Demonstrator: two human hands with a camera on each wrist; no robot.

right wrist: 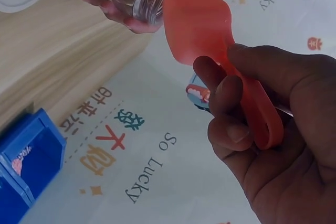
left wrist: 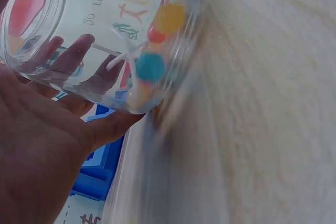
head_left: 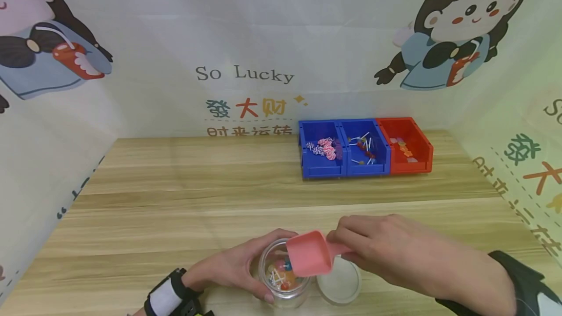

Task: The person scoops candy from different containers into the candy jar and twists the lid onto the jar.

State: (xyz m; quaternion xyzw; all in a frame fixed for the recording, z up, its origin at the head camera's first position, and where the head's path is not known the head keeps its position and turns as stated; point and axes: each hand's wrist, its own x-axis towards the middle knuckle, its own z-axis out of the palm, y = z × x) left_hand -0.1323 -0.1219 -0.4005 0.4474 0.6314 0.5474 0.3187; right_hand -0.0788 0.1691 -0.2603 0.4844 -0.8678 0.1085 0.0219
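Observation:
My left hand (head_left: 239,265) grips a clear glass jar (head_left: 287,301), its fingers round the jar's side. Inside lie lollipops (left wrist: 149,66) with white sticks and round coloured heads, orange, red and teal, along with other sweets. With the right hand (head_left: 377,243) I hold a pink scoop (head_left: 309,253) by its handle, thumb and fingers wrapped round it in the right wrist view. The scoop's head overlaps the jar's mouth in the head view, and its bowl looks bare inside. Beside the jar, under the scoop, a round whitish lid (head_left: 339,282) lies on the table.
At the back right stand two blue bins (head_left: 322,170) and a red bin (head_left: 412,166) in a row. They hold striped twisted candies (head_left: 327,148), lollipops (head_left: 366,148) and flat orange and pink sweets (head_left: 404,149). Printed cloth (head_left: 175,23) rises behind the wooden table (head_left: 175,199).

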